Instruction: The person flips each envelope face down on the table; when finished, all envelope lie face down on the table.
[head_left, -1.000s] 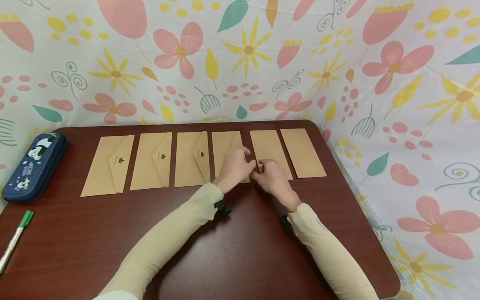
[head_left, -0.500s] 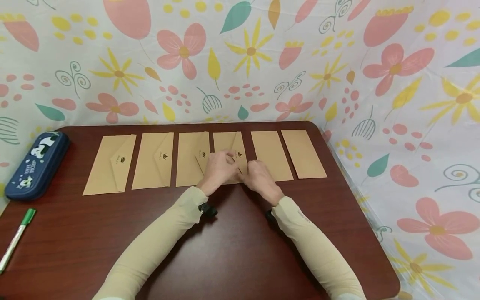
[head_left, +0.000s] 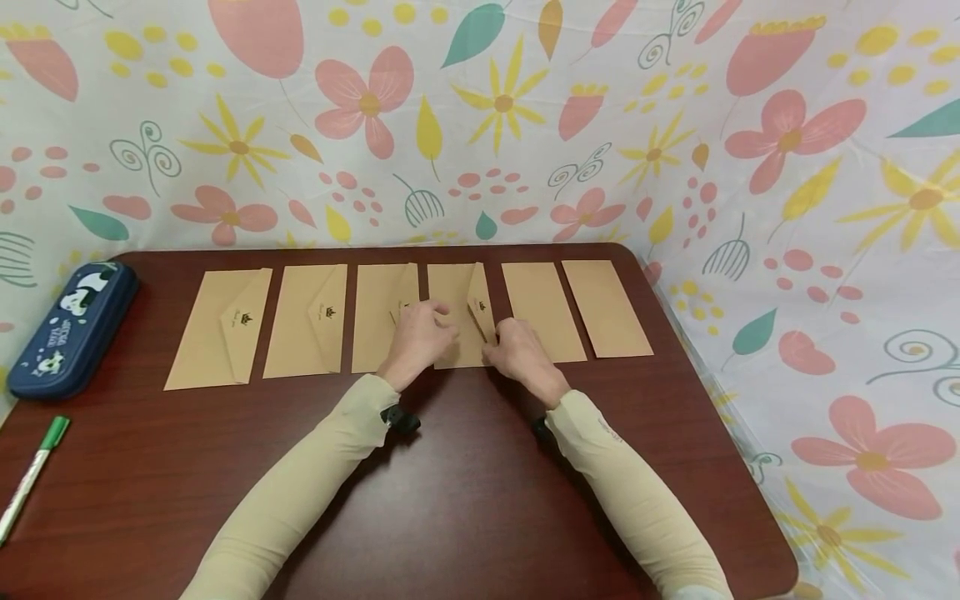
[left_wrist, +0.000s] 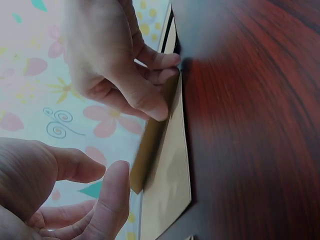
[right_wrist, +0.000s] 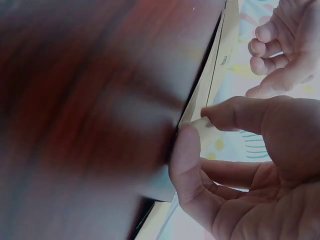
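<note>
Six brown envelopes lie in a row; the fourth from the left (head_left: 453, 312) has its crown-printed flap (head_left: 480, 307) partly raised. My right hand (head_left: 519, 354) pinches that flap near its lower end, between thumb and forefinger; in the left wrist view the flap (left_wrist: 152, 145) tilts up from the envelope (left_wrist: 172, 175). My left hand (head_left: 420, 337) hovers over the lower part of the third envelope (head_left: 371, 333), thumb and fingers apart and holding nothing, as the left wrist view also shows the left hand (left_wrist: 65, 195) away from the paper.
Two envelopes (head_left: 217, 333) (head_left: 300, 333) lie at the left, and two plain-faced ones (head_left: 543, 308) (head_left: 606, 308) at the right. A blue pencil case (head_left: 71, 333) and a green-capped marker (head_left: 33, 479) are at the table's left. A floral cloth (head_left: 465, 125) hangs behind.
Both hands have moved left from the gap beside the fifth envelope. The left hand has moved away from the fourth envelope, uncovering it, while the right hand has stayed at its flap over the last half second.
</note>
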